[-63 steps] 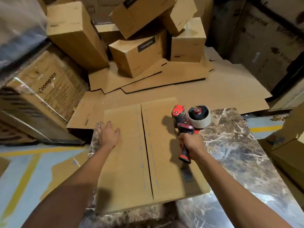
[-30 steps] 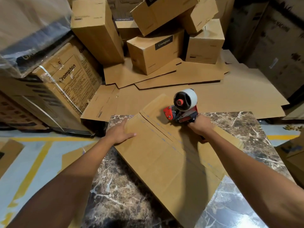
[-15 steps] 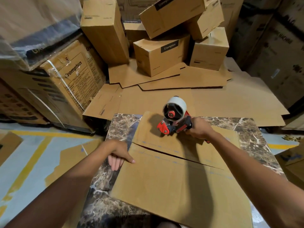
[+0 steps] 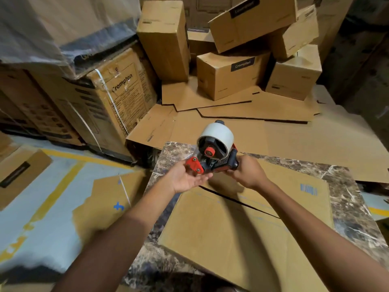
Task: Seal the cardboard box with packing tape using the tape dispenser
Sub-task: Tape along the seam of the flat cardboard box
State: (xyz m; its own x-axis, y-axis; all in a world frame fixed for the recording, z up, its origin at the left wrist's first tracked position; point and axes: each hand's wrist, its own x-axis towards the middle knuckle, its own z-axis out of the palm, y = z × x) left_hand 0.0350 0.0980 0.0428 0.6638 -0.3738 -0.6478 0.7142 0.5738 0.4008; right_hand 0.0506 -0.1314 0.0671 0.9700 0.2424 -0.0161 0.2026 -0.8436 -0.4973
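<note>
A brown cardboard box [image 4: 231, 232] lies on the marble table [image 4: 345, 199], its two top flaps meeting at a dark seam that runs diagonally across it. Above its far edge I hold a red and black tape dispenser [image 4: 212, 159] carrying a white tape roll [image 4: 217, 134]. My right hand [image 4: 247, 172] is closed around the dispenser's handle. My left hand [image 4: 186, 178] is palm up under the red front end, fingers touching it.
Stacked Crompton cartons [image 4: 229, 74] and flattened cardboard sheets [image 4: 273, 127] fill the floor behind the table. A large strapped carton [image 4: 109, 98] stands at the left. The blue floor with yellow lines [image 4: 52, 192] lies left of the table, with cardboard pieces on it.
The box was turned on the table until its seam lay diagonally. My left hand left the box edge and came up under the dispenser's front end. The dispenser lifted slightly.
</note>
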